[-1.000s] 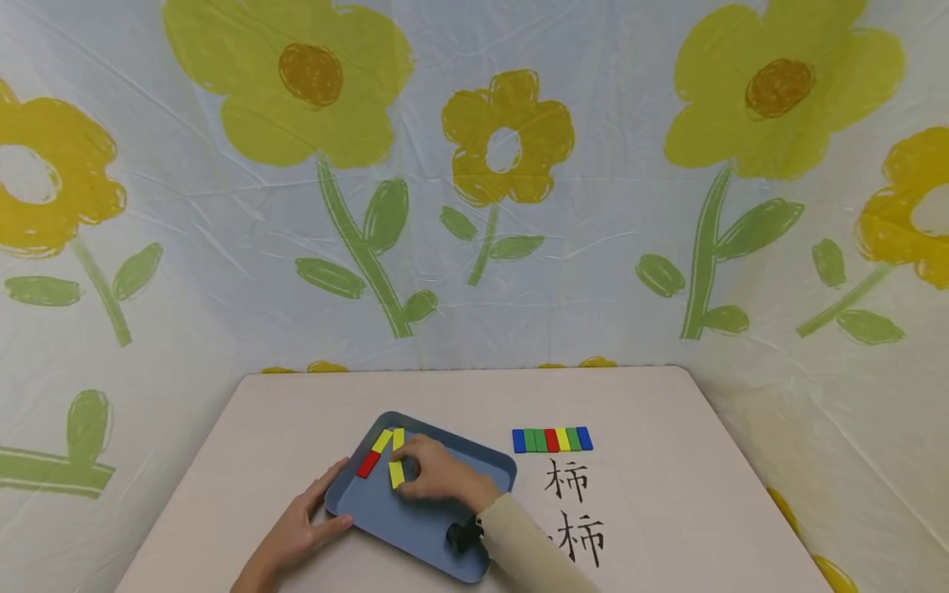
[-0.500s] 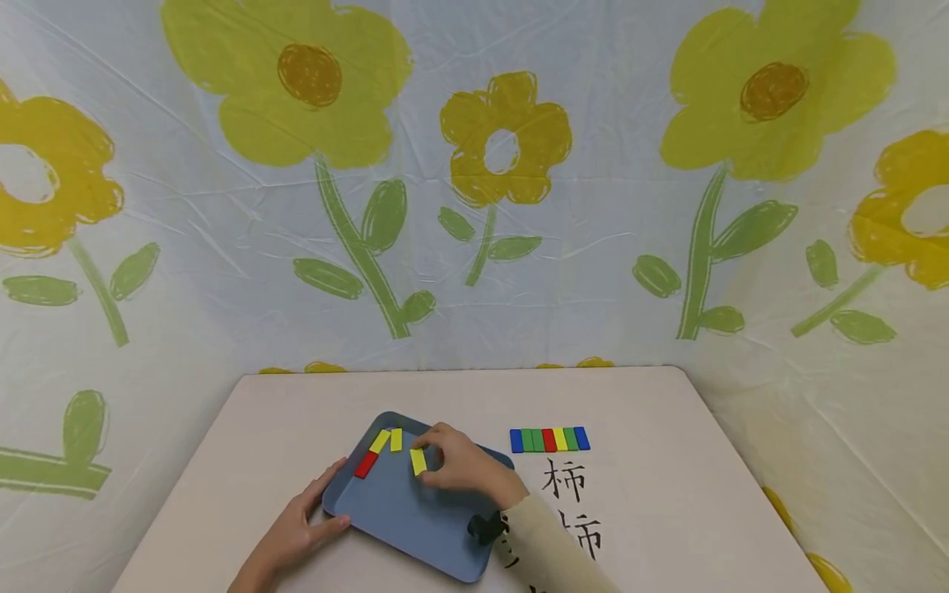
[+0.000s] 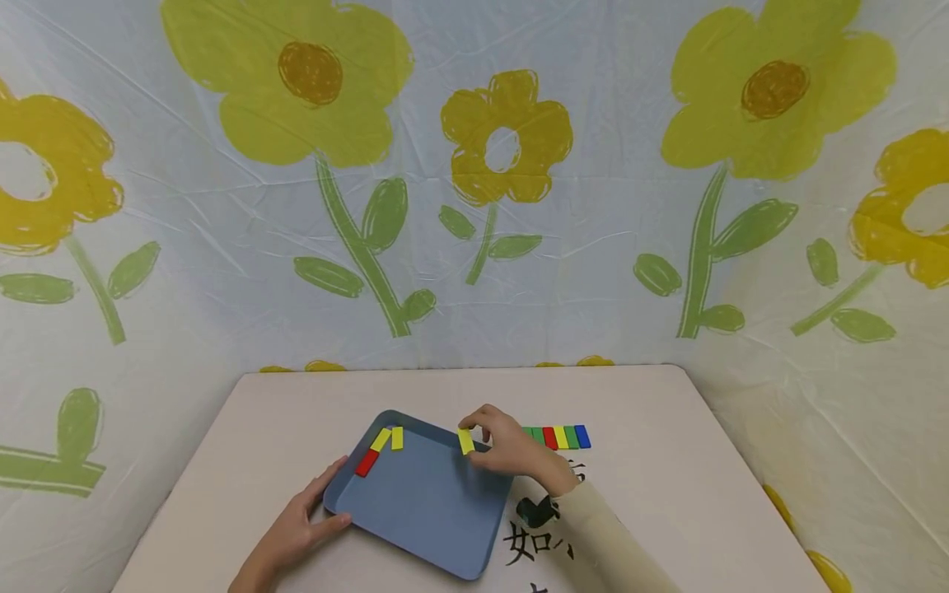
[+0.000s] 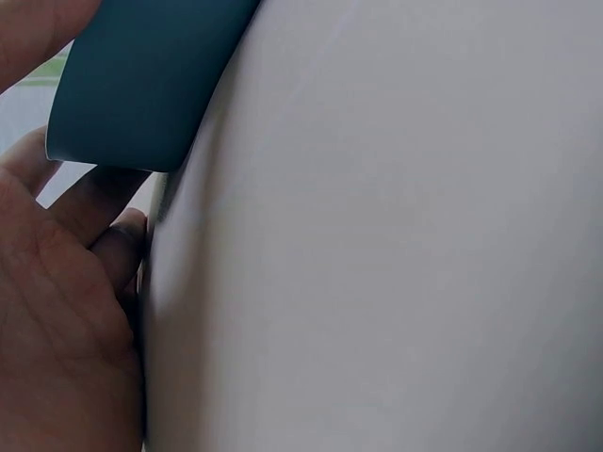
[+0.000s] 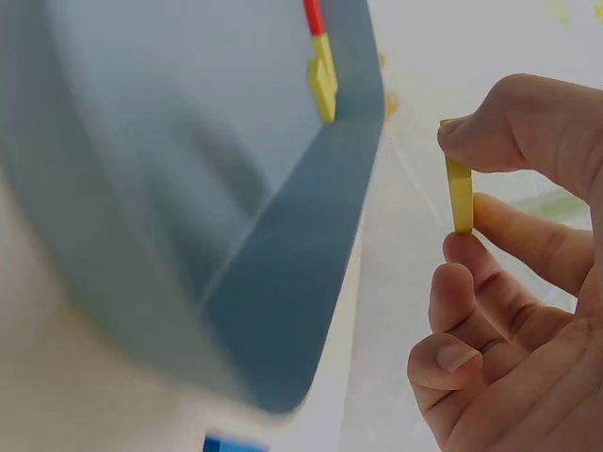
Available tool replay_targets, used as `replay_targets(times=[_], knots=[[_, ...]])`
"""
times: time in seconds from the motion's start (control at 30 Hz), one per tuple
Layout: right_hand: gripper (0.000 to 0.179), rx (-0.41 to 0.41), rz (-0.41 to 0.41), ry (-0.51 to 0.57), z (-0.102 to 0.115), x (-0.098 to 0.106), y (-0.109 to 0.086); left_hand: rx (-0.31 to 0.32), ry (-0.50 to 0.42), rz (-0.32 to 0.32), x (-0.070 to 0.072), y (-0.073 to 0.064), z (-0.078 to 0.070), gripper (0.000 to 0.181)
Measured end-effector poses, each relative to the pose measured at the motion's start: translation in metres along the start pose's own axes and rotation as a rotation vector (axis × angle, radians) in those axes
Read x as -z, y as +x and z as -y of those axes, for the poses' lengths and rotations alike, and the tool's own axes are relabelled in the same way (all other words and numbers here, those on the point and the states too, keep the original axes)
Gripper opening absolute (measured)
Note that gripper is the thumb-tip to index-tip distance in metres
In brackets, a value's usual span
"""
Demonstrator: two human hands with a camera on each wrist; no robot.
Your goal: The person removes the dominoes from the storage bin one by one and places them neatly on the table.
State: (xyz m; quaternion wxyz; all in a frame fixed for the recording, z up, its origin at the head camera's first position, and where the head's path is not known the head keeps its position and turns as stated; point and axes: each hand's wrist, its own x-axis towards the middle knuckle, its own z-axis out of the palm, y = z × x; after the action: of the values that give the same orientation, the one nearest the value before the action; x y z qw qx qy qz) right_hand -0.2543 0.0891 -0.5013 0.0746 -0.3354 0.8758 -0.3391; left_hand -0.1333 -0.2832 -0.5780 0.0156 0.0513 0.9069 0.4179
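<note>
A blue-grey tray (image 3: 423, 494) lies at an angle on the table. My left hand (image 3: 296, 527) holds its near-left corner, thumb on one side and fingers on the other; the left wrist view shows the tray wall (image 4: 141, 94) between them. Above the tray's far-right rim, my right hand (image 3: 507, 449) pinches a yellow domino-like block (image 3: 465, 441) between thumb and fingertips. The right wrist view shows this yellow block (image 5: 459, 188) clear of the tray. Inside the tray stay a red block (image 3: 366, 463) and two yellow blocks, one touching the red (image 3: 381, 440), one beside it (image 3: 397, 438).
Right of the tray, a row of coloured blocks (image 3: 561, 437) lies side by side, its left end hidden by my right hand. Black written characters (image 3: 530, 542) mark the table surface nearer me. A flower-patterned cloth (image 3: 593, 272) hangs behind and at the sides.
My right hand has lifted the nearer yellow block off the tray floor and carried it right and away from me to the far-right rim. The left hand has stayed at the tray's corner.
</note>
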Motion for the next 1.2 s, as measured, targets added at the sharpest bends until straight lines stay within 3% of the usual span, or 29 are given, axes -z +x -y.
replay_targets(times=[0.43,0.93,1.2], knots=[[0.043,-0.064,-0.057,-0.022,-0.047,0.039,-0.032,0.012,-0.019,0.001,0.001,0.001,0.0,0.08],[0.042,-0.277,-0.138,-0.134,-0.102,0.067,-0.077,0.035,0.001,0.016,0.002,0.001,-0.003,0.082],[0.043,-0.359,-0.167,-0.147,-0.12,0.079,-0.092,0.033,-0.012,0.016,0.002,0.0,-0.004,0.082]])
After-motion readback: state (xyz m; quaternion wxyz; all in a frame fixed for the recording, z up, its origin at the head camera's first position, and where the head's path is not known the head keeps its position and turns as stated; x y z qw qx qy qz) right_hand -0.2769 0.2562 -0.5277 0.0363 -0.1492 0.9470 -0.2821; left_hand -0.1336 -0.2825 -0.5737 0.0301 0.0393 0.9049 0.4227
